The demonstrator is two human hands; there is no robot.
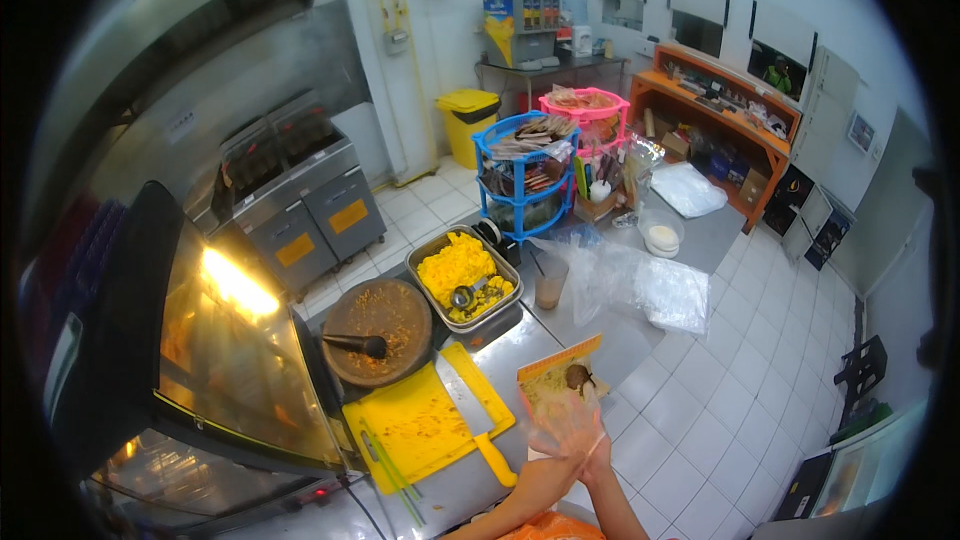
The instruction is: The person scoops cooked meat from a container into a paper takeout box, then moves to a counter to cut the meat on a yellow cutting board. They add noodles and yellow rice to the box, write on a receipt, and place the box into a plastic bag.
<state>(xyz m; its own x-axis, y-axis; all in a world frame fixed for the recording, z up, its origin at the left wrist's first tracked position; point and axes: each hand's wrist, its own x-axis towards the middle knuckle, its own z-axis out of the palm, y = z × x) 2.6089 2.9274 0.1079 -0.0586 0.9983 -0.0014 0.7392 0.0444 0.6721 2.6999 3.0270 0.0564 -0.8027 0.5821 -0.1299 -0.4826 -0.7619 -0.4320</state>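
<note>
Clear thin plastic, apparently a disposable glove, covers my right hand (565, 422), whose fingers look spread. My left hand (566, 464) meets it at the right wrist and seems closed on the glove's edge; its fingers are partly hidden. Just beyond and partly beneath my hands is an open orange paper food box (560, 356). Yellowish rice (545, 386) and a dark brown round piece (578, 376) lie in it. Left of the hands, a knife with a yellow handle (494, 458) rests on a crumb-strewn yellow cutting board (410, 425).
A round wooden block (350, 315) carries a dark-handled tool (355, 343). Behind sit a metal pan (514, 294) of yellow food with a scoop (462, 296), a cup (549, 290) and plastic bags (675, 298). A lit glass cabinet (240, 340) borders the left. Blue stacked baskets (525, 235) stand farther back.
</note>
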